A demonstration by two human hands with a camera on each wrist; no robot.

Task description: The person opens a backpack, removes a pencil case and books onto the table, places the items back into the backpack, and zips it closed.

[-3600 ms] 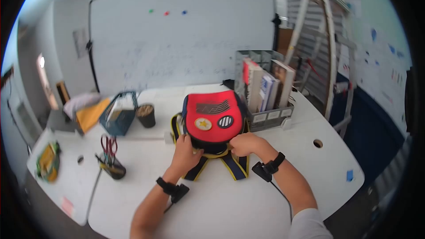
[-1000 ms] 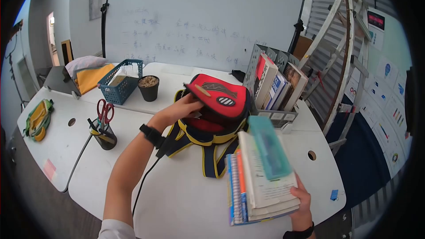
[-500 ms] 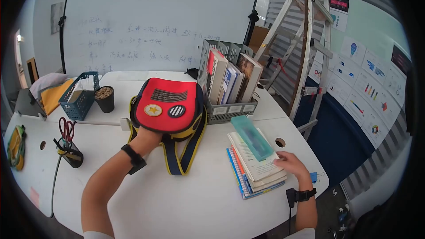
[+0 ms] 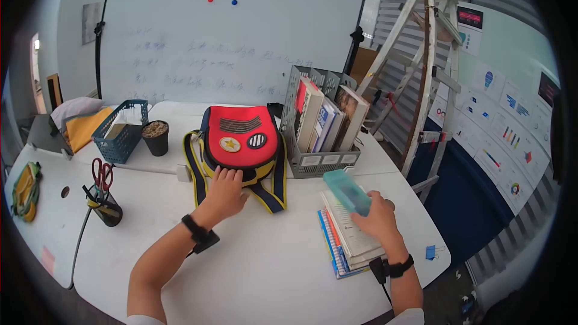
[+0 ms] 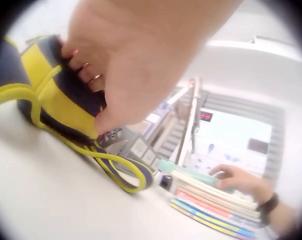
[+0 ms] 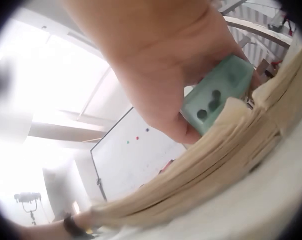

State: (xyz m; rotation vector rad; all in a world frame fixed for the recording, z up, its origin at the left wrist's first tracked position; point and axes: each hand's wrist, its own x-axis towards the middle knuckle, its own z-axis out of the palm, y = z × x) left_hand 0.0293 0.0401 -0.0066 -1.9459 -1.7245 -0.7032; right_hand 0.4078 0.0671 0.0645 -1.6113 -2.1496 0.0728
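— Where is the left hand (image 4: 226, 189)?
— Stretched forward on a bent arm, palm down, fingers spread and fairly straight.
— And the right hand (image 4: 374, 215)?
— Reaching forward, fingers and thumb curled in a grip, wrist strapped.

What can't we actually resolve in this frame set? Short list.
- Backpack opening: head view shows only the front flap, with the left hand over the lower edge; contents hidden.
- Left fingers: left wrist view is blurred, grip unclear.
- Teal case: its near end is covered by the right hand; right wrist view shows one end only.
- Book stack titles: too small.
- Whiteboard writing: too faint.
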